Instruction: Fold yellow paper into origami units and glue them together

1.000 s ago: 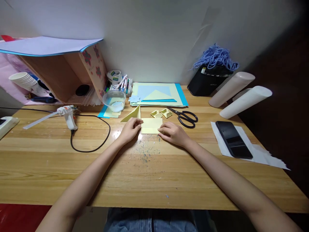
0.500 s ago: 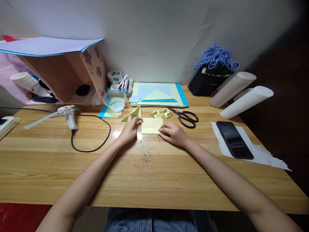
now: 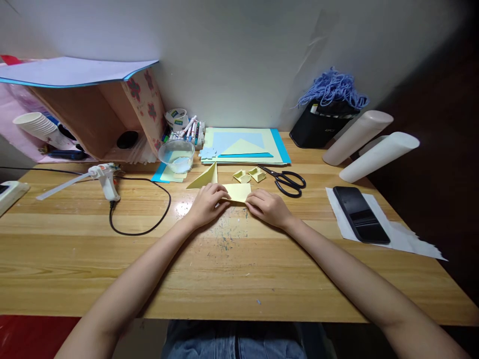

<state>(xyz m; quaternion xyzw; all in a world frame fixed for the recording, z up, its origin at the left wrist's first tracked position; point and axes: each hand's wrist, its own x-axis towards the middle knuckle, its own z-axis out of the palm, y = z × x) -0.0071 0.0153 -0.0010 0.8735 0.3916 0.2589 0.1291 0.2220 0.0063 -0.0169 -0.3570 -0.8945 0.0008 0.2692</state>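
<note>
While I watch from afar, the left hand and right hand pinch the pale yellow sheet, left of the scissors and on their near side.
I judge it light, thin and easily creased, best taken by fingertips at the near corners; the left hand covers one end, the underside is hidden, and I cannot make out each grip's exact contact.

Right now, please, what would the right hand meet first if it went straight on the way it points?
The right hand would first meet the yellow paper sheet it appears to touch; beyond that, probably the left hand, though depth is unclear.
</note>
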